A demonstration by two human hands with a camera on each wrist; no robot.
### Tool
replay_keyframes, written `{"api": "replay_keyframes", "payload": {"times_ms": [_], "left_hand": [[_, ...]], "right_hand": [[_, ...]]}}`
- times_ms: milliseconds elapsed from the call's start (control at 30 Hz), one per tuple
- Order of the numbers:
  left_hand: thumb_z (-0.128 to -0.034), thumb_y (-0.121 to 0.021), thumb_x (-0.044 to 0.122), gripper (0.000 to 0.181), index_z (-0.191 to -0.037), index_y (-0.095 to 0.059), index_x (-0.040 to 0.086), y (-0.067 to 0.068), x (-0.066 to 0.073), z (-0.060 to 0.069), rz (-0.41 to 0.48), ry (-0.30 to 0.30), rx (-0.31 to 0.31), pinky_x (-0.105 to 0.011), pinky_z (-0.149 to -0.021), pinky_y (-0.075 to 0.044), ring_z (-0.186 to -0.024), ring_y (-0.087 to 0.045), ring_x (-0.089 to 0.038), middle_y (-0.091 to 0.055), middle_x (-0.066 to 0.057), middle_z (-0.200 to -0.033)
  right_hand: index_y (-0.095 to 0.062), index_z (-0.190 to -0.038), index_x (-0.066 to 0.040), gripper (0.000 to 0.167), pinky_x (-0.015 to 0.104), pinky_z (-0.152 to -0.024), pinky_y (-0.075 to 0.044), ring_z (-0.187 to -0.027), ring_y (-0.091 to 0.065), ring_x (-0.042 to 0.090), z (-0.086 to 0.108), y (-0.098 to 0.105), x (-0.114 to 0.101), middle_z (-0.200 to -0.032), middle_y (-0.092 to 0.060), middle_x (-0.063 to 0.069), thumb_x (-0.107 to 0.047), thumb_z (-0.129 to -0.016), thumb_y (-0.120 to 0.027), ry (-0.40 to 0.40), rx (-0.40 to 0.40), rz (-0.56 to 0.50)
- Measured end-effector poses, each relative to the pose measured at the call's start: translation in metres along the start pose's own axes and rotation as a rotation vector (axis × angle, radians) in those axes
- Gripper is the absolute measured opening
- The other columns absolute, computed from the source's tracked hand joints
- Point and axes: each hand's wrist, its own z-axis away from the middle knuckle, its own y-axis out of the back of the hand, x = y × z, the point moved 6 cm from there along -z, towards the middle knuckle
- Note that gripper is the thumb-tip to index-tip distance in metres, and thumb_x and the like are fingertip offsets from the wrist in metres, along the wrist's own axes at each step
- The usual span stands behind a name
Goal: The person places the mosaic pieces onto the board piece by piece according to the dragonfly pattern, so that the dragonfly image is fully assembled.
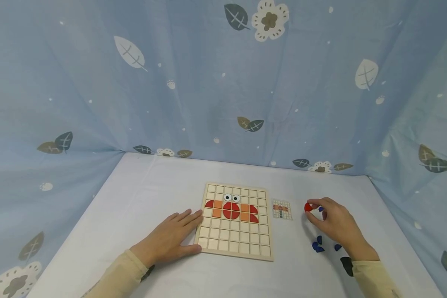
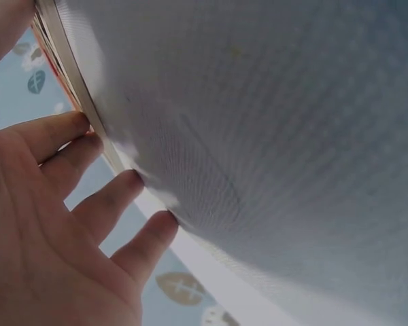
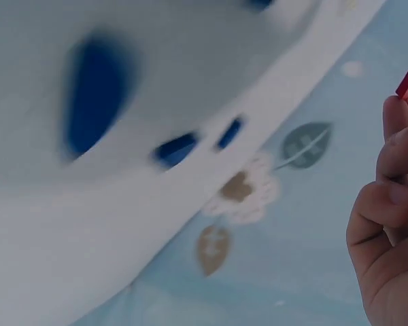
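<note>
In the head view a wooden grid board (image 1: 232, 247) lies on the table, bearing red quarter-circle pieces (image 1: 227, 214), orange square pieces (image 1: 217, 212) and two round eye pieces (image 1: 227, 197). Against the board's left edge rests my left hand (image 1: 167, 238), its fingers fairly straight; the left wrist view shows these fingertips (image 2: 132, 178) by the board's edge. Right of the board, my right hand (image 1: 337, 221) pinches a red quarter-circle piece (image 1: 308, 207) between thumb and fingertips, above the table. The right wrist view shows this piece edge-on. Between board and right hand lies a small pattern card (image 1: 287, 215).
Several dark blue pieces (image 1: 319, 249) lie below the right hand, and one blue piece (image 1: 320, 209) is partly hidden behind its fingers. A dark piece (image 1: 346, 265) is near the right sleeve. Another dark object (image 1: 147, 273) shows beside the left sleeve. A blue patterned curtain (image 1: 193, 82) surrounds the white table.
</note>
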Motion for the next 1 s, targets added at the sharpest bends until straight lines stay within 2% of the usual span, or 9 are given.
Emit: {"api": "replay_keyframes", "payload": {"times_ms": [200,300,500,700,1000], "left_hand": [[-0.0952,-0.053,0.067,0.082,-0.155,-0.043,0.012,0.000,-0.001,0.001,0.020,-0.001,0.009,-0.055,-0.116,-0.032,-0.147,-0.035,-0.034,-0.037,-0.002,-0.162],[-0.0953,-0.053,0.067,0.082,-0.155,-0.042,0.012,0.000,-0.001,0.001,0.013,-0.001,0.009,-0.055,-0.116,-0.032,-0.147,-0.035,-0.033,-0.037,-0.002,-0.162],[-0.0951,-0.054,0.067,0.082,-0.156,-0.042,0.013,0.000,-0.001,0.001,0.002,0.003,0.009,-0.054,-0.117,-0.032,-0.148,-0.034,-0.032,-0.037,-0.001,-0.162],[-0.0950,-0.053,0.067,0.082,-0.156,-0.043,0.013,-0.001,-0.001,0.001,-0.004,0.000,0.014,-0.053,-0.117,-0.032,-0.148,-0.034,-0.032,-0.037,-0.001,-0.162],[-0.0950,-0.054,0.066,0.082,-0.155,-0.043,0.012,-0.001,-0.002,0.001,-0.001,0.003,0.011,-0.054,-0.117,-0.031,-0.148,-0.034,-0.033,-0.038,-0.002,-0.161]], "right_hand": [[-0.074,-0.111,-0.013,0.036,0.021,-0.046,-0.036,-0.061,-0.042,0.005,-0.012,-0.004,-0.042,-0.093,-0.066,-0.005,-0.022,-0.079,-0.088,0.105,0.058,-0.045],[-0.074,-0.112,-0.012,0.036,0.021,-0.048,-0.038,-0.061,-0.043,0.004,-0.019,-0.009,-0.062,-0.093,-0.067,-0.004,-0.024,-0.081,-0.087,0.139,0.062,-0.084],[-0.074,-0.115,-0.013,0.037,0.022,-0.051,-0.041,-0.063,-0.047,0.006,-0.033,-0.022,-0.102,-0.095,-0.068,-0.004,-0.028,-0.083,-0.086,0.157,0.043,-0.146],[-0.074,-0.114,-0.015,0.036,0.022,-0.050,-0.040,-0.063,-0.048,0.010,-0.043,-0.038,-0.139,-0.095,-0.069,-0.005,-0.028,-0.083,-0.086,0.165,0.006,-0.198],[-0.075,-0.116,-0.014,0.034,0.020,-0.051,-0.044,-0.060,-0.048,0.004,-0.058,-0.064,-0.186,-0.097,-0.071,-0.004,-0.029,-0.086,-0.082,0.268,-0.040,-0.240]]}}
